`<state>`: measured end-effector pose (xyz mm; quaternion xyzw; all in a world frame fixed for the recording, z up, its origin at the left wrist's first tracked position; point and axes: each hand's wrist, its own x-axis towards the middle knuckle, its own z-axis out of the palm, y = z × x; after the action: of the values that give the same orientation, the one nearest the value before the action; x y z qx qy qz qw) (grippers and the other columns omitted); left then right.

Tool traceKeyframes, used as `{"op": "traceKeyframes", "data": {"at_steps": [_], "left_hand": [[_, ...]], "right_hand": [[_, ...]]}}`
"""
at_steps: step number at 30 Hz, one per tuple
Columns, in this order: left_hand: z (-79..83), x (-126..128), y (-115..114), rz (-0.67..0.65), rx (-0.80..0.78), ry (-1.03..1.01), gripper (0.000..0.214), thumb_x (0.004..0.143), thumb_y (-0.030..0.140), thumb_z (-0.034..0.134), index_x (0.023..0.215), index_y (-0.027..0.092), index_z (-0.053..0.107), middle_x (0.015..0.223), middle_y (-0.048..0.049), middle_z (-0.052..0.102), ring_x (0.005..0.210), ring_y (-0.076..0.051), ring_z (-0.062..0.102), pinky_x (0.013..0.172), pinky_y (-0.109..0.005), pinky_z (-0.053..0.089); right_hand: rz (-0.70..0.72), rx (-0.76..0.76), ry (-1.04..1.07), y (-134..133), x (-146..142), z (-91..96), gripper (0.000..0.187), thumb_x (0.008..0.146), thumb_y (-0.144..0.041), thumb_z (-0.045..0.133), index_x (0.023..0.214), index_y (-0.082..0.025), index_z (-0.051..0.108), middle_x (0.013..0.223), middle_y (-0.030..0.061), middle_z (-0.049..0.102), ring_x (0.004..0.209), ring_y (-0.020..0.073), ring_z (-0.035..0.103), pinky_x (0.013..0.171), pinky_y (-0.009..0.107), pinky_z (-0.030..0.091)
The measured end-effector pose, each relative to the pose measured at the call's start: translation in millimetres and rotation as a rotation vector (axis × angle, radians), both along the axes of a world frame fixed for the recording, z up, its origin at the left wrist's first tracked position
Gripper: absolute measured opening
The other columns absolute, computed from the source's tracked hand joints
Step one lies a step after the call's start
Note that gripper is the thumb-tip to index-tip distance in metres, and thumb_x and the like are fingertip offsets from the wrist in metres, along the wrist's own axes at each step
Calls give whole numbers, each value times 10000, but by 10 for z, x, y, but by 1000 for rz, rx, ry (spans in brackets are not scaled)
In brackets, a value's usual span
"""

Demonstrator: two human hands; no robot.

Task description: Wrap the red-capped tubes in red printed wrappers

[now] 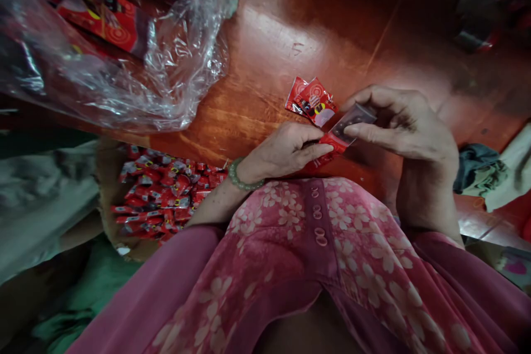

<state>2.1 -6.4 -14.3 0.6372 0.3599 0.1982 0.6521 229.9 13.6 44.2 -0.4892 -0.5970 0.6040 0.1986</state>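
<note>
My left hand [286, 146], with a green bead bracelet at the wrist, pinches a small red packet [338, 143] near the table's front edge. Between the thumb and fingers of my right hand [410, 124] is a small clear plastic case [352, 118] with dark round spots in it. The case's lower end meets the red packet; whether it is partly inside cannot be made out. Just beyond my left fingertips, two red printed packets [316, 102] lie overlapping on the table. Another red piece [319, 163] shows under my left hand.
A large clear plastic bag [178, 66] of red packs covers the table's left side. Below the edge at left, a carton [108, 199] holds many small red packets [166, 193]. Crumpled cloth [483, 171] lies at right. The reddish wooden table [265, 66] stretches ahead.
</note>
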Motion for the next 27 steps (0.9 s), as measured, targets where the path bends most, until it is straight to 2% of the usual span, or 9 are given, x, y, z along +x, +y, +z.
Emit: {"op": "traceKeyframes", "data": {"at_steps": [2,4,7,10,15,20,24,27], "left_hand": [[-1,17,3,16,-134,-49,379,910,514,649,891,147,743,772,-11,710,708,-126,622,674,-239,496],[5,37,14,51,-218,-99,373,893,499,664,921,135,739,834,-24,724,741,-122,624,706,-237,505],[36,58,33,106,-263,-129,365,882,482,667,904,123,730,843,-25,714,756,-117,611,744,-240,505],[66,68,18,157,-226,-101,362,883,465,652,863,113,733,770,-12,680,698,-107,566,682,-233,464],[69,93,-105,229,-202,-27,367,890,455,643,882,107,760,770,-24,700,697,-116,575,664,-238,444],[61,130,-209,193,-332,-93,403,825,489,725,922,102,780,834,-49,756,739,-124,639,722,-248,497],[41,131,-265,190,-399,-119,371,742,439,809,933,121,792,855,-42,784,770,-141,685,772,-273,547],[15,153,-339,229,-413,-144,357,737,401,816,946,114,784,866,-52,790,813,-156,721,824,-286,568]], "right_hand": [[97,9,-45,12,-6,20,245,873,-371,755,1055,-207,740,841,-9,753,647,108,628,566,231,493],[125,-9,-54,30,-23,32,258,870,-402,753,1038,-207,736,845,6,753,676,132,642,597,262,504],[-23,-50,12,46,-81,16,269,787,-392,835,946,-201,730,813,-13,718,669,121,627,606,252,499],[-146,-92,102,18,-144,-53,319,715,-392,901,905,-208,722,774,-36,682,642,106,617,582,228,497],[-139,-68,152,-103,-146,-179,301,761,-434,868,912,-222,718,782,-31,694,638,109,614,591,241,531],[-104,-63,151,-243,-57,-213,268,779,-410,845,936,-227,729,775,-25,715,642,129,623,596,257,538],[-171,7,149,-379,-56,-275,314,761,-434,857,956,-215,747,805,-15,731,669,136,639,625,259,538],[-216,-48,206,-497,-78,-378,335,767,-461,857,961,-217,734,750,-27,712,619,122,631,594,239,528]]}}
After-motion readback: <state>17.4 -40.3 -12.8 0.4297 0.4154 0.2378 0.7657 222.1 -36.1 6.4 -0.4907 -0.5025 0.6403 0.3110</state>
